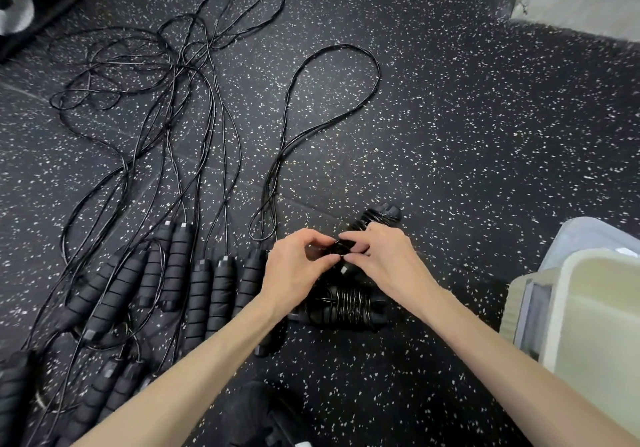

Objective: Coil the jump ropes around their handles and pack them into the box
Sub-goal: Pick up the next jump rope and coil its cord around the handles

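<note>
With both your left hand (294, 266) and right hand (377, 259) pinching the thin black cord (341, 251), keep each wrap tight against the black foam handles (349, 270).

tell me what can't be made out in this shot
Head view only:
- The box is cut off by the right edge, so its contents stay unseen.
- What the left hand and right hand pinch on the rope is covered by their fingers.
- The wound bundle is partly under the forearms.
- The loose ropes tangle, so they can't be counted.
- Handles run off the left edge.
</note>
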